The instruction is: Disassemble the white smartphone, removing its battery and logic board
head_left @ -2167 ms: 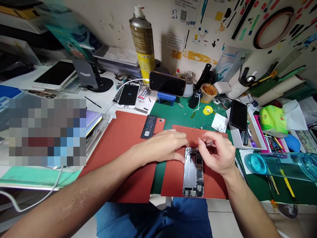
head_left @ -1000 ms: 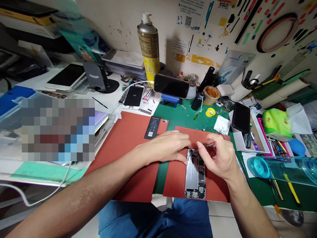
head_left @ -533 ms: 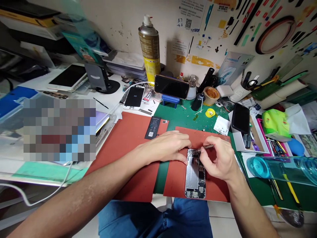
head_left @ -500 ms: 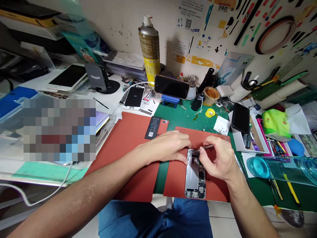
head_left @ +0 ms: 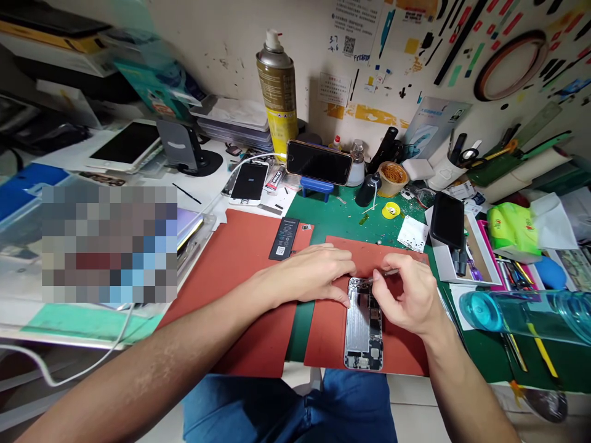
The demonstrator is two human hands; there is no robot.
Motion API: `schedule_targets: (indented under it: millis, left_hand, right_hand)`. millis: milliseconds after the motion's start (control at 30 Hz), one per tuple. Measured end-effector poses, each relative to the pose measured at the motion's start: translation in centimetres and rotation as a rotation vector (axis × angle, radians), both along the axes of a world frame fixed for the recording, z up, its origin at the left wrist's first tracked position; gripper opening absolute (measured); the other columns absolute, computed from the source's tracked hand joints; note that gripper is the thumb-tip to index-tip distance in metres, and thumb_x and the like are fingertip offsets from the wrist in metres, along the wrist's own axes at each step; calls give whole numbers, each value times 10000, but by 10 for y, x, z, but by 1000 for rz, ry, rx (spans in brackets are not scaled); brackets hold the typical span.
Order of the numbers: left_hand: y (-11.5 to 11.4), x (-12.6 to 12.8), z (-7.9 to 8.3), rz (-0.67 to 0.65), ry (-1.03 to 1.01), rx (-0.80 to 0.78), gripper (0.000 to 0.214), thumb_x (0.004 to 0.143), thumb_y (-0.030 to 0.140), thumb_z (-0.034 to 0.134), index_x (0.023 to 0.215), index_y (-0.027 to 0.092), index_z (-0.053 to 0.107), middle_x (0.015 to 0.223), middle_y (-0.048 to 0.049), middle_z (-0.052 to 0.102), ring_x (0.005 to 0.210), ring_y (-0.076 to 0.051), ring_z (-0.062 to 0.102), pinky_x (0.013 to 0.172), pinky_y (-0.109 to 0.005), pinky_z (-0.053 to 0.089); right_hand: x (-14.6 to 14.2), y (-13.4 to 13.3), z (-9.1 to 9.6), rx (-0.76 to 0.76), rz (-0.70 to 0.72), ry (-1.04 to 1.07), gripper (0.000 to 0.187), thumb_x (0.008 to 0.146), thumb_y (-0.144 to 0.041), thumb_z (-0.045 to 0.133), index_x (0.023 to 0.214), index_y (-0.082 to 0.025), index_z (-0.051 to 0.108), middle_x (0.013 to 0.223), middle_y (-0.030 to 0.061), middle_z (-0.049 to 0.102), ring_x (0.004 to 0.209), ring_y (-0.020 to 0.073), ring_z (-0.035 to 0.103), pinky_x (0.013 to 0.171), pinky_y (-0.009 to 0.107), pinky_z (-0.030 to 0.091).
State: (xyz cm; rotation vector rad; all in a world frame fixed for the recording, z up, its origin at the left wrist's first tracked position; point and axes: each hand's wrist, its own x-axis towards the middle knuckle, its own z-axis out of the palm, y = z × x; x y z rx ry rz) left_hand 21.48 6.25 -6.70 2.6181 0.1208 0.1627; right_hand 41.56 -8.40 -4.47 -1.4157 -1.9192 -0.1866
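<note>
One opened phone (head_left: 357, 329), right hand (head_left: 406, 295) pinching one tool (head_left: 390, 272), left hand (head_left: 316, 271) spread alongside

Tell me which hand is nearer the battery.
Left. The left hand is just below and right of the battery in the picture; the right hand is farther right, holding a tool at the phone.

A spray can (head_left: 277, 92) stands upright near the wall (head_left: 203, 31), behind a dark-screened phone (head_left: 318, 162) propped on a blue stand (head_left: 316, 186). On the right, a clear blue bottle (head_left: 530, 315) lies on its side, with a blue ball (head_left: 549, 272) and a green tissue pack (head_left: 513, 231) behind it. A ring (head_left: 480, 85) is on the wall.
</note>
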Motion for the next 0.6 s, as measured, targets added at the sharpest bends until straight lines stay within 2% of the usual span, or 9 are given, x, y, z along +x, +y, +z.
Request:
schedule_targets:
  millis: [367,500,600]
  left_hand:
    - [0,0,-1,-8,-30,-5,488,968,631,742,1144,176,737,1008,-49,725,928,-250,702,880,-378,472]
    - [0,0,-1,0,3,-11,479,959,615,764,1190,198,727,1063,-47,736,978,-253,716,908,-367,466]
    - [0,0,0,7,7,-25,450,961,593,778,1175,199,736,1046,-44,734,974,-251,720,899,-360,469]
  right_hand:
    - [-1,-1,2,-21,-32,31,163,1031,-193,678,1135,-211,554,726,-52,635,536,130,616,533,276,474]
    - [-2,-2,2,-24,-7,30,164,1024,-187,638,1167,-201,560,796,-13,681,623,157,684,583,287,517]
    - [-1,-2,1,-19,-26,31,208,1025,-231,693,1185,-193,566,764,-31,667,582,143,664,557,275,503]
